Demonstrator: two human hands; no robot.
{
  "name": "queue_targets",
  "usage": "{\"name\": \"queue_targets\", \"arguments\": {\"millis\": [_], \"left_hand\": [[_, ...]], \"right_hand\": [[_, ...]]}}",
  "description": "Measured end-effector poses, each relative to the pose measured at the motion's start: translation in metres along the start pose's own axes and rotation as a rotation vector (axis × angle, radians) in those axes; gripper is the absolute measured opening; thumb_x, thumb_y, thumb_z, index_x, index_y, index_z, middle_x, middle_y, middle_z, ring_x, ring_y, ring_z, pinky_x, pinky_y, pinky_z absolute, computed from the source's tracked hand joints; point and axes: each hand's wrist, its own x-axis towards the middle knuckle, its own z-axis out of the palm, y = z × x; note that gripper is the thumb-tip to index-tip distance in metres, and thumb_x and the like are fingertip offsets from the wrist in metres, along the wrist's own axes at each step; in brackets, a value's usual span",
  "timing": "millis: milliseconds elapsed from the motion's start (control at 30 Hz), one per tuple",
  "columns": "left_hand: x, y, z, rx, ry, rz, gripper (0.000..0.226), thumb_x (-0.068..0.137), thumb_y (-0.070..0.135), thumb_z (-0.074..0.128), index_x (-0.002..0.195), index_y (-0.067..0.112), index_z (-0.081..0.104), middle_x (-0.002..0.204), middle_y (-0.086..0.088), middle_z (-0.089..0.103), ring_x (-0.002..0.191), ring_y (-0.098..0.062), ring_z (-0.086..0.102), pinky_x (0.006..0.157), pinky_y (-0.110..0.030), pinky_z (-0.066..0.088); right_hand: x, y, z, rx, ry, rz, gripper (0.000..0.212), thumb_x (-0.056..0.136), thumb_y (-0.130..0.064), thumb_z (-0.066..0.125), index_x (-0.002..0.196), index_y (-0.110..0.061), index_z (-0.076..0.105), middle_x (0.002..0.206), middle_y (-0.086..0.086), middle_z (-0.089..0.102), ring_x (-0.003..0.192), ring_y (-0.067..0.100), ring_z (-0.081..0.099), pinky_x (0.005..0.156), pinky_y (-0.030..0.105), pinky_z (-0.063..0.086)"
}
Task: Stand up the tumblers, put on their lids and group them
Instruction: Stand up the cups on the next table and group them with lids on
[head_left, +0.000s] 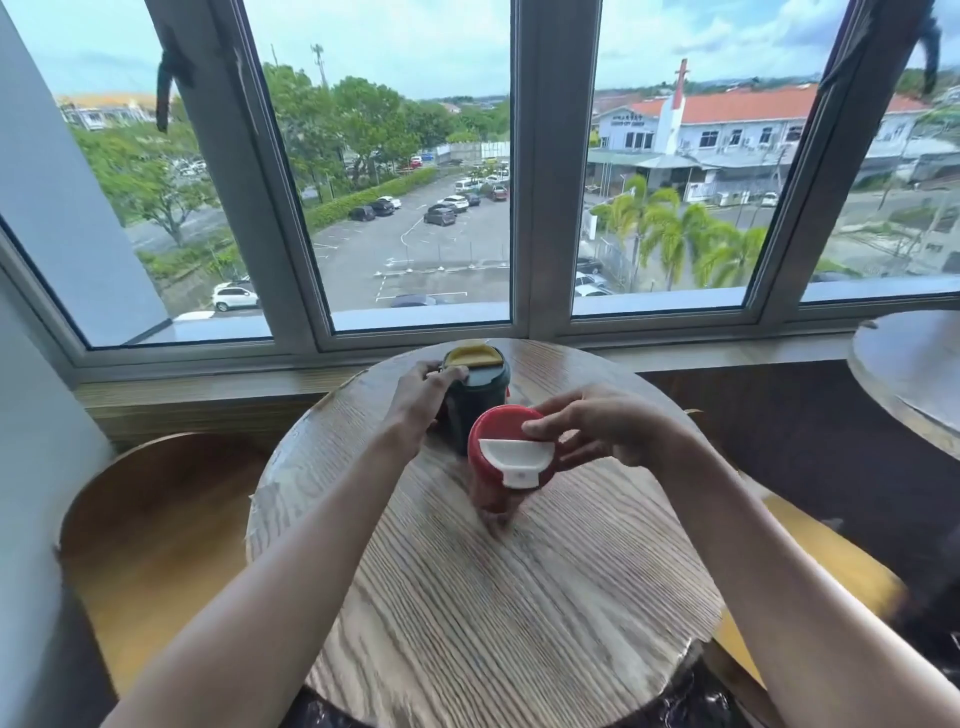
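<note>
Tumblers both standing with lids on | left hand (415, 400) holds green tumbler (475, 400) | right hand (597, 426) grips red tumbler (506, 457) | close together on table (519, 597) | nearly done, I think

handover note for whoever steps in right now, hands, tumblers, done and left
Left hand: gripping the dark tumbler near its rim, at the far side of the table.
Right hand: fingers on the red lid of the red tumbler, nearer and just right of the dark one.
Done: both tumblers upright, both lids on; the dark one's lid is yellow-topped.
Left: check the red lid is seated, release, leave the two grouped.
</note>
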Motion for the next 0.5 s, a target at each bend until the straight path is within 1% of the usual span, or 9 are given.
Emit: {"name": "queue_targets", "arguments": {"millis": [67,167,300,333,400,433,500], "left_hand": [[0.002,0.0,-0.001,-0.003,-0.008,-0.011,0.042,0.085,0.031,0.068,0.124,0.015,0.059,0.117,-0.012,0.068,0.102,-0.028,0.064,0.081,-0.037,0.048],[0.004,-0.002,-0.003,-0.005,-0.024,-0.018,0.041,0.084,0.032,0.068,0.121,0.018,0.06,0.119,-0.011,0.069,0.112,-0.032,0.065,0.081,-0.038,0.049],[0.007,-0.004,-0.003,-0.017,-0.029,-0.014,0.037,0.085,0.032,0.068,0.118,0.019,0.06,0.118,-0.01,0.069,0.112,-0.031,0.065,0.081,-0.037,0.048],[0.008,-0.005,-0.003,-0.021,-0.027,-0.01,0.034,0.085,0.031,0.068,0.116,0.02,0.061,0.118,-0.011,0.07,0.11,-0.031,0.066,0.081,-0.037,0.048],[0.008,-0.007,-0.003,-0.032,-0.029,-0.005,0.032,0.084,0.031,0.068,0.114,0.02,0.062,0.117,-0.012,0.071,0.1,-0.028,0.066,0.081,-0.037,0.048],[0.009,-0.007,-0.003,-0.039,-0.03,0.001,0.032,0.085,0.03,0.068,0.114,0.019,0.062,0.116,-0.012,0.071,0.095,-0.026,0.065,0.079,-0.036,0.048],[0.007,-0.008,-0.002,-0.037,-0.032,0.021,0.029,0.087,0.029,0.066,0.113,0.019,0.06,0.115,-0.011,0.07,0.091,-0.022,0.063,0.075,-0.032,0.048]], "right_hand": [[0.012,-0.01,-0.007,-0.049,-0.035,0.043,0.03,0.081,-0.013,0.076,0.108,-0.002,0.072,0.093,0.015,0.069,0.069,0.024,0.069,0.066,0.03,0.061],[0.029,-0.02,-0.014,-0.121,-0.096,0.106,0.033,0.082,-0.016,0.075,0.11,-0.001,0.07,0.098,0.016,0.065,0.069,0.022,0.069,0.062,0.027,0.06],[0.048,-0.028,-0.02,-0.192,-0.137,0.137,0.042,0.082,-0.018,0.075,0.117,0.002,0.067,0.104,0.018,0.061,0.077,0.025,0.066,0.069,0.03,0.062],[0.051,-0.03,-0.021,-0.2,-0.132,0.14,0.043,0.082,-0.017,0.075,0.119,0.003,0.066,0.106,0.019,0.061,0.078,0.025,0.066,0.07,0.03,0.062],[0.056,-0.033,-0.023,-0.213,-0.124,0.142,0.043,0.082,-0.017,0.075,0.12,0.002,0.065,0.108,0.019,0.061,0.078,0.025,0.065,0.071,0.03,0.062],[0.058,-0.034,-0.024,-0.214,-0.122,0.142,0.043,0.082,-0.017,0.075,0.119,0.001,0.066,0.109,0.019,0.061,0.079,0.024,0.066,0.071,0.029,0.062],[0.06,-0.033,-0.026,-0.197,-0.118,0.144,0.043,0.082,-0.018,0.076,0.119,0.0,0.066,0.108,0.018,0.061,0.077,0.022,0.066,0.072,0.029,0.062]]}}
